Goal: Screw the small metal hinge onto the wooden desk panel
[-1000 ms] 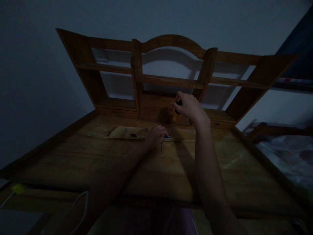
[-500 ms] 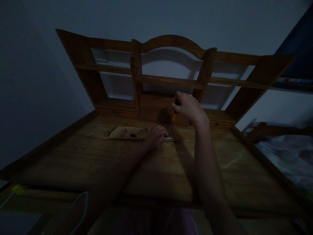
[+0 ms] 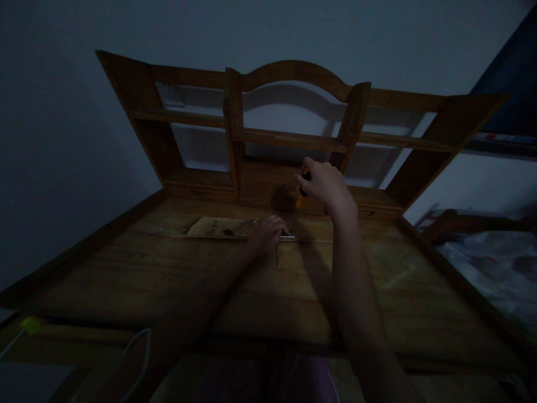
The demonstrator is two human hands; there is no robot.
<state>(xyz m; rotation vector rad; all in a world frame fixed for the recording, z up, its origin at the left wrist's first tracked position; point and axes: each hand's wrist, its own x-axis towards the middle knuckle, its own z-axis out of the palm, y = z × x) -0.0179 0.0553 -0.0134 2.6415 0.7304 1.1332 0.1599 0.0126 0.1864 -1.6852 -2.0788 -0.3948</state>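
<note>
In dim light my right hand [image 3: 325,186] is closed round the yellow and black handle of a screwdriver [image 3: 301,197], held upright, its thin shaft running down to a small metal bracket [image 3: 287,238] on the wooden desk [image 3: 210,280]. My left hand [image 3: 268,233] is curled, its fingers pressed on the left end of that bracket at the edge of a pale, unfinished strip of wood [image 3: 218,227]. A short metal piece hangs down from the bracket.
A wooden hutch with shelves [image 3: 289,137] stands at the back of the desk against a pale wall. A small loose piece lies at far left [image 3: 155,230]. A white cable [image 3: 140,347] loops at the near edge. Bedding [image 3: 495,274] lies to the right.
My right hand has shifted slightly on the screwdriver handle, dipping then rising a little. The left hand and the bracket stay where they were.
</note>
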